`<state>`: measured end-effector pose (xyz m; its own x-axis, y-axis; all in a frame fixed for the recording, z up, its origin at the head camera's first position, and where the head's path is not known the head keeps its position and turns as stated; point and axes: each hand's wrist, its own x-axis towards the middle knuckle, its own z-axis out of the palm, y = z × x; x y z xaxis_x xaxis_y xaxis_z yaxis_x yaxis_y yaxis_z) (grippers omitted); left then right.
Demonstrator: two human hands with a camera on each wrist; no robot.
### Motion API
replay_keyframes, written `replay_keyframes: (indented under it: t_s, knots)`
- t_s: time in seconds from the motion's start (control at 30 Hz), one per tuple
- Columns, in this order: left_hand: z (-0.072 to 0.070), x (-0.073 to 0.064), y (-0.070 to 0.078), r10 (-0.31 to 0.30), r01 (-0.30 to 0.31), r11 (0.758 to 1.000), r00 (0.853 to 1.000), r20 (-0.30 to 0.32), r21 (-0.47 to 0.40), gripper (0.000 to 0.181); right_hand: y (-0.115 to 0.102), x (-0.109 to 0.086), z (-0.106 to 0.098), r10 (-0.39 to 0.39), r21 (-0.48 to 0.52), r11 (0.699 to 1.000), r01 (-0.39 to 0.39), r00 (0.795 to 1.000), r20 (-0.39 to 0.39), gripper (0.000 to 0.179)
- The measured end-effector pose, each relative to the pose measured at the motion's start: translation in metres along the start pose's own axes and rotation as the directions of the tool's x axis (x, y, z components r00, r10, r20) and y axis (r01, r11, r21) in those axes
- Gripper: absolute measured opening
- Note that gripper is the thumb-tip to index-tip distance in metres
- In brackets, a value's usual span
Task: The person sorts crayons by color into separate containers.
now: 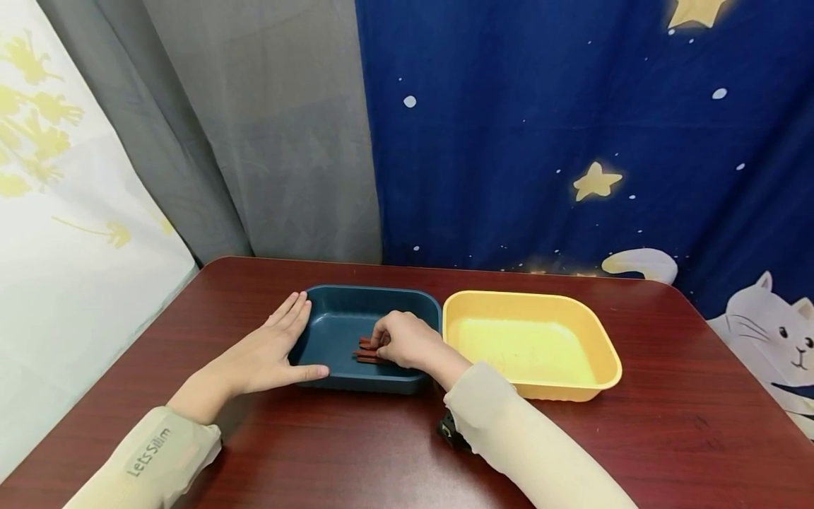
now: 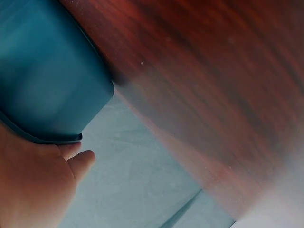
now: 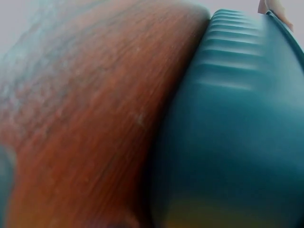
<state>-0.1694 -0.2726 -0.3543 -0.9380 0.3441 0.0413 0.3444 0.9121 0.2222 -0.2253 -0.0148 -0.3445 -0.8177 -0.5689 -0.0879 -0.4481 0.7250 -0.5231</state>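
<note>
A dark blue rectangular tray (image 1: 331, 332) stands on the table. Along its left side lies my left hand (image 1: 270, 357), fingers stretched over the far left corner and thumb on the near rim. In the left wrist view, part of this hand (image 2: 35, 175) touches the tray's rim (image 2: 52, 141). My right hand (image 1: 410, 343) reaches inside the tray from the right, its fingers curled and pinching at several short, slim reddish-brown sticks (image 1: 365, 355). The fingers and palm cover the sticks' right ends. The right wrist view shows mainly the tray's ribbed outer wall (image 3: 232, 114).
A yellow tray (image 1: 528, 343) stands right beside the blue one. Both are on a dark red wood-grain table (image 1: 305, 452). Under the right cuff a small black object (image 1: 450, 430) partly shows. Grey and blue curtains (image 1: 483, 141) hang behind the table.
</note>
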Motion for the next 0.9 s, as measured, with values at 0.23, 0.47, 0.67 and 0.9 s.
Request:
replay_keyframes:
  t_s: [0.23, 0.47, 0.67, 0.9]
  knots:
    - [0.001, -0.001, 0.000, -0.002, 0.002, 1.000, 1.000, 0.005, -0.007, 0.118, 0.003, -0.010, -0.007, -0.081, 0.088, 0.993, 0.081, 0.997, -0.003, 0.009]
    - [-0.002, -0.001, 0.000, 0.010, -0.010, 1.000, 1.000, -0.003, -0.007, 0.117, 0.013, -0.045, -0.025, -0.186, 0.109, 0.975, 0.193, 0.980, -0.072, 0.015]
    - [-0.003, 0.000, 0.001, 0.014, -0.014, 1.000, 1.000, -0.005, -0.012, 0.117, 0.024, -0.079, -0.034, -0.241, 0.055, 0.966, 0.253, 0.956, -0.164, 0.017]
    - [-0.002, 0.000, 0.000, 0.008, -0.008, 1.000, 1.000, 0.004, -0.018, 0.117, 0.045, -0.104, -0.037, -0.299, 0.040, 0.946, 0.321, 0.915, -0.273, 0.016]
